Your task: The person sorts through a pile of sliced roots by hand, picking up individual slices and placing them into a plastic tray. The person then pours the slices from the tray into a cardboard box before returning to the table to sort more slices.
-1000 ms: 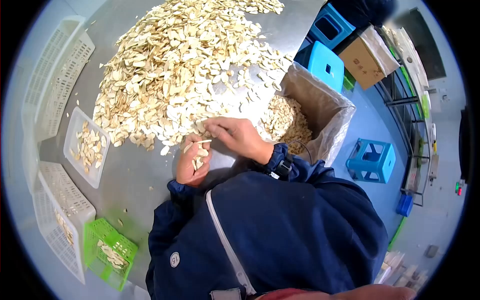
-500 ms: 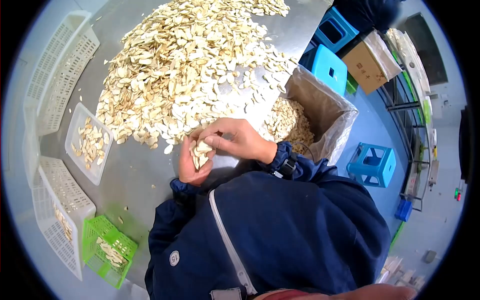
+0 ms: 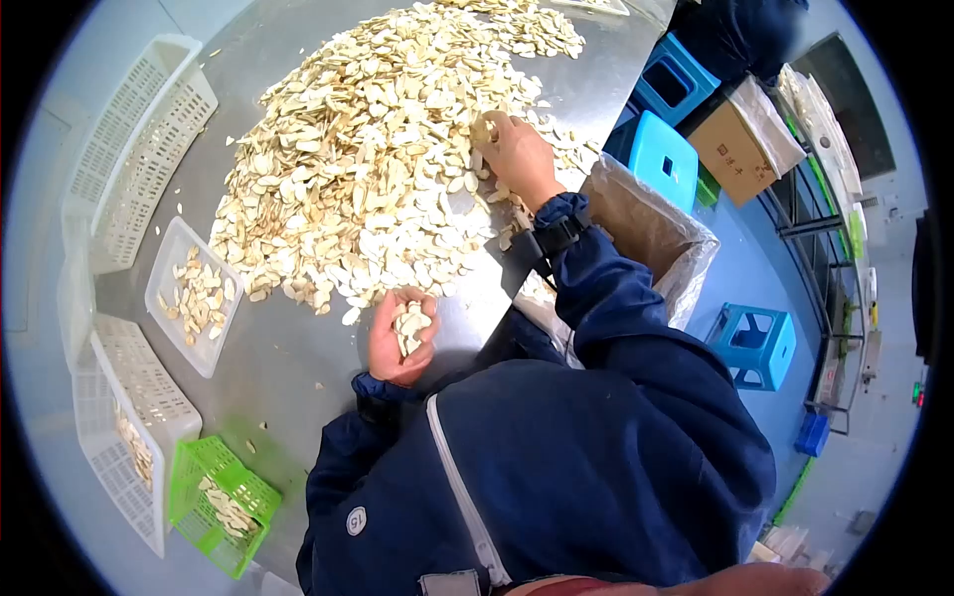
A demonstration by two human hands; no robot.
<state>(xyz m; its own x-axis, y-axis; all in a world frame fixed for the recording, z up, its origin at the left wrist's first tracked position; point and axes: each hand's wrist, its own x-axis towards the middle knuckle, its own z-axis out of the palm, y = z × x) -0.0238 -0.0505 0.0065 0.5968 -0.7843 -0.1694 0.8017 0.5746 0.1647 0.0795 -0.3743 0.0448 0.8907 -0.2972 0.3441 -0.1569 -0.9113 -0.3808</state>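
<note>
A large heap of pale, flat dried slices (image 3: 348, 169) covers the steel table (image 3: 288, 397). At the near edge of the heap, my left hand (image 3: 396, 348) is cupped with fingers curled round a small bunch of slices (image 3: 409, 326). My right hand (image 3: 519, 159) reaches over the right side of the heap. Its fingers are bent and pinched together at the slices, and what lies between the fingertips is hard to make out.
To the left stand a shallow white tray (image 3: 159, 298) of slices, white perforated baskets (image 3: 149, 164) and a green basket (image 3: 184, 487) with slices. A lined box (image 3: 686, 273) adjoins the table's right edge. Blue stools (image 3: 661, 164), a cardboard carton (image 3: 730, 144) and another person (image 3: 730, 40) are beyond.
My right hand has left my left hand and moved up and right onto the heap. My left hand stays near the heap's edge, still holding slices.
</note>
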